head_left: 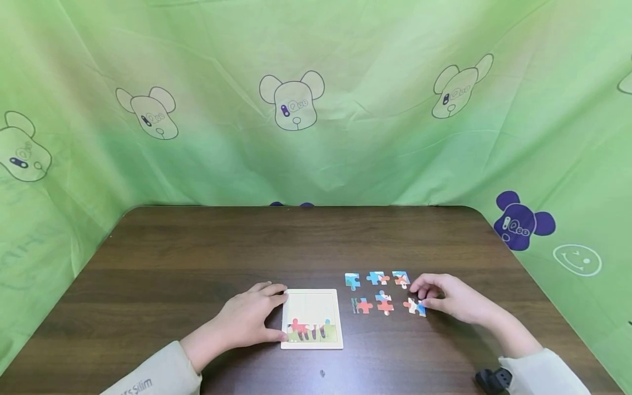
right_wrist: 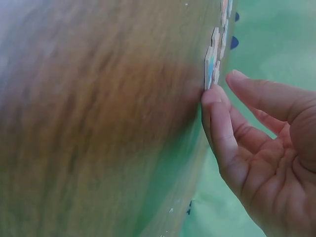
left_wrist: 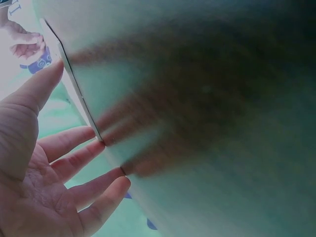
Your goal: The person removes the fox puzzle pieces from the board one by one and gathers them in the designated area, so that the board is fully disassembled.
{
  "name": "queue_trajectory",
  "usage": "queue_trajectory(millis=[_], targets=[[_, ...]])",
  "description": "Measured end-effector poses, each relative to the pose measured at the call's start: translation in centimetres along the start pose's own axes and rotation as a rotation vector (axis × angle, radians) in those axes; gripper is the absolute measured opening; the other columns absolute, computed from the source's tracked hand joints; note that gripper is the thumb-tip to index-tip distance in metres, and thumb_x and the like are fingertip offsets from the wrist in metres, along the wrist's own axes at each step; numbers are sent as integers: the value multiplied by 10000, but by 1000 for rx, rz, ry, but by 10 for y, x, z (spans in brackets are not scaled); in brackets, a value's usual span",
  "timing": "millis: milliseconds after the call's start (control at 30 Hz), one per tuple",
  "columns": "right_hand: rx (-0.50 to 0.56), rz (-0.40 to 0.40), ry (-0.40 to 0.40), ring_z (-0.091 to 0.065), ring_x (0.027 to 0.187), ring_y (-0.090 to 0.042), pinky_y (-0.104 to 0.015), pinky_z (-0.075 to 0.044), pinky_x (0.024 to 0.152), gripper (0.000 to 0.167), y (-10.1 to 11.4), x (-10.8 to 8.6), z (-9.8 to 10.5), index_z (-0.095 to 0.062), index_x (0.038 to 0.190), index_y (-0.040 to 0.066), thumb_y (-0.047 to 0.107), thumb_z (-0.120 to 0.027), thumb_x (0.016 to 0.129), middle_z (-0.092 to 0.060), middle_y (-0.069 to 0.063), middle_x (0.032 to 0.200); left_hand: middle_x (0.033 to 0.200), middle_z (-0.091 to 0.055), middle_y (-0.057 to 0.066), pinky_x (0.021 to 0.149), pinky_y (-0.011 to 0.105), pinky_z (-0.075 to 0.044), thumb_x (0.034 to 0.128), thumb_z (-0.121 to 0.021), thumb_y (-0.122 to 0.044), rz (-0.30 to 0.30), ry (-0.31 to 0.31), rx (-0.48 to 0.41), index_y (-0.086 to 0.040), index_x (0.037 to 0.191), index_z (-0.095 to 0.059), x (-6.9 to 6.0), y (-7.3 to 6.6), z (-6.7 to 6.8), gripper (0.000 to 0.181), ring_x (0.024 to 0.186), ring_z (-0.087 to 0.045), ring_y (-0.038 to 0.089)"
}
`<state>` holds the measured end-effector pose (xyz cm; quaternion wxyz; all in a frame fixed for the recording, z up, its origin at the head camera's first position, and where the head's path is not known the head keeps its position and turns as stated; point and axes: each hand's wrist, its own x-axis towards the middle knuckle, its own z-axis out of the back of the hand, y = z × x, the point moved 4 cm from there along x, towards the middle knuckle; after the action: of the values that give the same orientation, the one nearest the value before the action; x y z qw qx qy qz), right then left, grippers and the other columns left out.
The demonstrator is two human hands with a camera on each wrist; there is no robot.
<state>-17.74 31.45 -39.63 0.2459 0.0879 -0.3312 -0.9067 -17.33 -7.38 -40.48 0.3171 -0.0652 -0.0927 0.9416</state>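
A square puzzle tray (head_left: 312,291) with a pale rim lies on the table, its lower part filled with joined pieces (head_left: 312,332) showing grass and dark striped legs. My left hand (head_left: 249,317) rests at the tray's left side; thumb and fingertips touch its edge, fingers fairly straight, as the left wrist view (left_wrist: 54,182) also shows. To the right, my right hand (head_left: 456,299) is by a white-and-blue jigsaw piece (head_left: 416,307). In the right wrist view the fingertips (right_wrist: 213,94) are at a piece's edge, while the thumb stands apart from them.
Several loose jigsaw pieces lie in two rows right of the tray, among them a blue-green one (head_left: 352,280), an orange one (head_left: 401,278) and a red one (head_left: 364,305). Behind the brown wooden table (head_left: 237,241) hangs a green printed cloth (head_left: 222,153).
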Motion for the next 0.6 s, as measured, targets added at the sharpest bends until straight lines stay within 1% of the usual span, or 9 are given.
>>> queue_trajectory(millis=[167,333,433,600], targets=[[-8,5,-21,-544,779,23,-209,-481,695,160,3,0,3,-660,1023,61,15,-693,873,-637,38,888,1449,-555,36,935,489,-540,759,-790,-549,1,3,-2,-133,1341,-630,0,0,0,733,1348,-505,344],[4,10,-27,-554,794,14,-216,-490,700,148,10,6,5,-658,1026,49,21,-682,883,-647,25,884,1447,-557,37,932,489,-542,758,-791,-551,-3,-5,-1,-130,1337,-633,0,0,1,733,1344,-509,351],[18,15,-13,-560,795,8,-220,-497,692,141,18,13,2,-659,1035,42,24,-671,896,-644,31,881,1445,-559,37,937,488,-540,758,-794,-544,-6,-10,0,-128,1335,-634,0,0,1,730,1341,-513,350],[58,4,35,-572,785,-29,-231,-505,667,148,33,29,-8,-656,1069,38,56,-662,922,-639,21,904,1445,-560,40,938,490,-539,758,-801,-529,-11,-15,-8,-125,1335,-635,-1,-1,1,724,1339,-514,353]])
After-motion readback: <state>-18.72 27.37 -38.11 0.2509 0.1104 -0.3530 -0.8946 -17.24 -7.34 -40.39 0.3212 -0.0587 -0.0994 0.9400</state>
